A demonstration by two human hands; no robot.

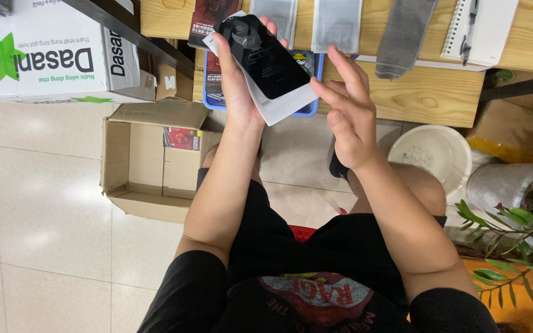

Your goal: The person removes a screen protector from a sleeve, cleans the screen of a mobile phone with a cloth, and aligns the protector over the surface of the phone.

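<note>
Head view: black panel [265,57] in left-hand [235,80] grip

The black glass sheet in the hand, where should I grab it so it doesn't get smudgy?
Grip the black sheet by its long edges, coming in from the right where the right hand hovers open. It is thin and flat, lying tilted on white paper in the left hand, so the edges are probably the safest hold; fingertips on its glossy face would likely mark it.
</note>
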